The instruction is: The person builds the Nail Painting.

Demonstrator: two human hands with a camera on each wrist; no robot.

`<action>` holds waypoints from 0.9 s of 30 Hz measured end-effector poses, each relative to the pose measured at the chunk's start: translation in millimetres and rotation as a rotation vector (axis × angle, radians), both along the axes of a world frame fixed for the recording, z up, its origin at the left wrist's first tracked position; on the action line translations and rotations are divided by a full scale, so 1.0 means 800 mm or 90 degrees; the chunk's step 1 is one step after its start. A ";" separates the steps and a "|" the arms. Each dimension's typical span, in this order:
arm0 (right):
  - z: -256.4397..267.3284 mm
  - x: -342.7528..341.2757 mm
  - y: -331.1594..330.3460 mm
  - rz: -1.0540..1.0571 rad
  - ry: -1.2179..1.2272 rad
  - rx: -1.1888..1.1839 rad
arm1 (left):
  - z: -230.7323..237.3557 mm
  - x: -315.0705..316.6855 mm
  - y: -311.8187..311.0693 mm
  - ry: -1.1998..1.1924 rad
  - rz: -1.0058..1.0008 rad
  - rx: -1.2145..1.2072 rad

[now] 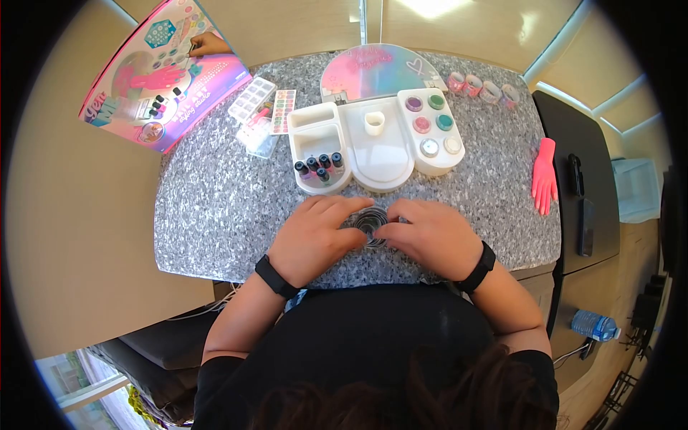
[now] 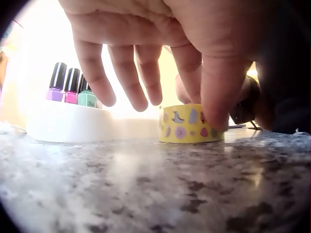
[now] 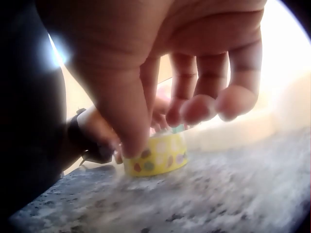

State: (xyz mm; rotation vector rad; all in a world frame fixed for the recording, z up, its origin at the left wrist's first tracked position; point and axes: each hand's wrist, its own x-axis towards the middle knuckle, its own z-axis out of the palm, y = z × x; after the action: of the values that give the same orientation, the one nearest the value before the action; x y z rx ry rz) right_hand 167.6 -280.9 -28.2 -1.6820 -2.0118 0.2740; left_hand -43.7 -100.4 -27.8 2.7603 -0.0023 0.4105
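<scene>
Yellow patterned roll point(image 2: 182, 130) stands on the surface point(image 1: 215, 222) between left fingers point(image 1: 351, 206) and right fingers point(image 1: 403, 208)—whether pinched, cannot tell. Likely light, flexible; hold opposite outer walls gently—squeezing may buckle coils.

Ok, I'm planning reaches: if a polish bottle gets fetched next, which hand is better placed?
Probably the left hand: it lies just on the near side of the polish bottles, while the right hand is farther off, across the yellow patterned roll.

Speckled grey tabletop point(image 1: 215, 229): yellow patterned roll point(image 2: 181, 130), white tray unit point(image 1: 380, 156), pink model hand point(image 1: 545, 175), small pots point(image 1: 490, 92).
</scene>
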 end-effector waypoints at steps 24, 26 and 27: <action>0.071 -0.023 0.090 -0.131 0.277 0.230 | 0.024 0.002 0.015 -0.274 0.252 -0.338; 0.073 -0.022 0.109 -0.131 0.305 0.241 | 0.023 0.001 0.023 -0.285 0.258 -0.314; 0.075 -0.020 0.118 -0.125 0.305 0.246 | 0.023 0.002 0.026 -0.320 0.285 -0.291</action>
State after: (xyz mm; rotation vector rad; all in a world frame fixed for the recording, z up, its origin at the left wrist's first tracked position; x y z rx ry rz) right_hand 151.3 -186.2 32.0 -1.3934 -1.4306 0.1823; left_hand -42.3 -79.7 -9.0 2.1295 0.5209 1.0630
